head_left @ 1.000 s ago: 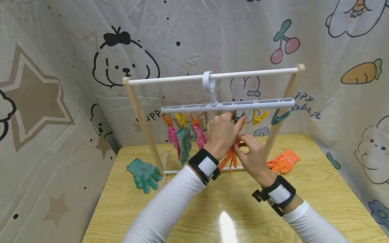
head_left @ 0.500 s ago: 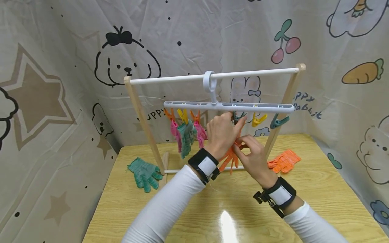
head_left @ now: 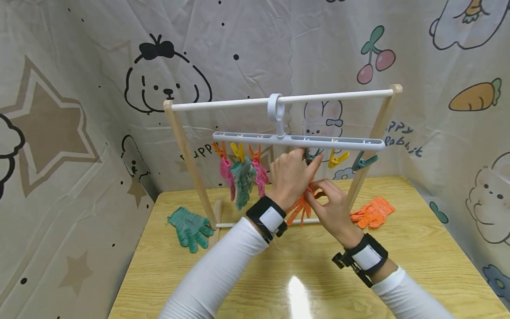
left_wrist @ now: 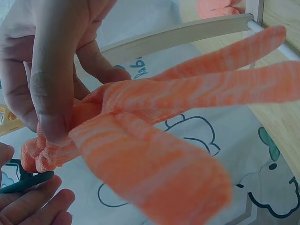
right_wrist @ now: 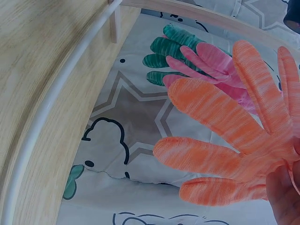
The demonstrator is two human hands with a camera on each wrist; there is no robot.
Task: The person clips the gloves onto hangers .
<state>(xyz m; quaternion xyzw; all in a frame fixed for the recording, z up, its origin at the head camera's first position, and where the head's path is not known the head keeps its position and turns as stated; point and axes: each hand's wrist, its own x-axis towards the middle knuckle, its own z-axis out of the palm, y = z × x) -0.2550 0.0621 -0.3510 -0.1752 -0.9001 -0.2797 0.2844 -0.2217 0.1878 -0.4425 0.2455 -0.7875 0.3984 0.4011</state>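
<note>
Looking past the nearer white sleeves, I see the right hand pinching an orange glove by its gathered cuff, the fingers splaying downward. Just beyond, toward eleven o'clock, the left hand holds a dark teal clip under the hanger, and the bunched cuff sits right up against that clip. I'd judge the step in hand to be pegging this glove, though I can't tell whether the clip has bitten on the knit. The next move seems to call for seating the cuff well between the clip's jaws, then letting the clip close before the right hand releases. Over at nine o'clock on the tabletop lies a flat green glove. Along the hanger toward ten, a hanging green glove has pink knitwear on either side; toward two, a yellow clip and a blue clip dangle bare. Past the rack's right leg, at three o'clock, a spare orange glove rests before the printed curtain.
</note>
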